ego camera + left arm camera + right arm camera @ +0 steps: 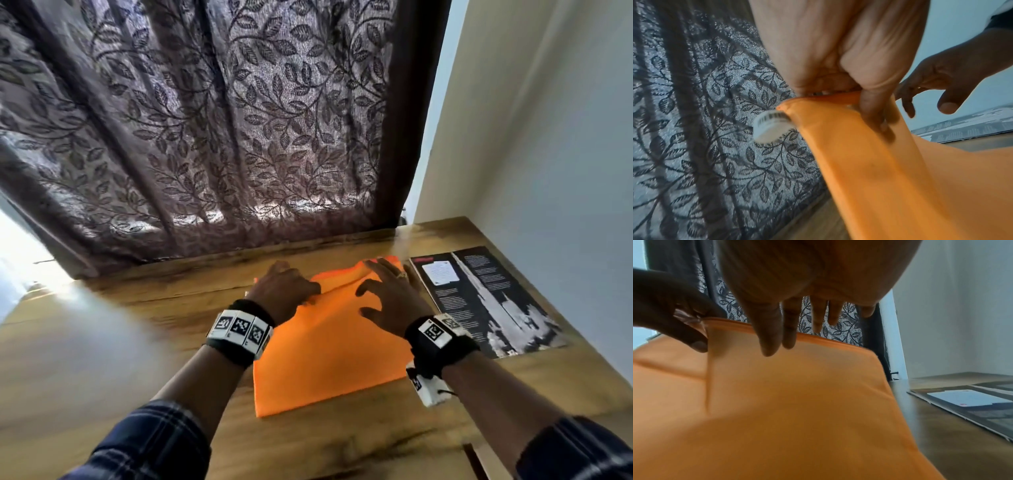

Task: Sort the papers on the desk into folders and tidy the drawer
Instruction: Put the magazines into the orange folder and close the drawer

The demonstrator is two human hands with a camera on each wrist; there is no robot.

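Note:
An orange folder (329, 346) lies on the wooden desk (144, 342) in front of me. My left hand (291, 291) pinches its far left edge between thumb and fingers and lifts the top flap (859, 138); a small white barcode tag (770, 126) hangs at that corner. My right hand (387, 291) hovers over the folder's far right part with its fingers (789, 326) spread and straight, holding nothing. A dark printed paper (479, 298) with white patches lies flat to the right of the folder.
A leaf-patterned curtain (205, 120) hangs along the desk's far edge. A pale wall (548, 137) bounds the desk on the right. The dark paper (970, 402) lies close to the folder's right edge. Bare wood stretches to the left.

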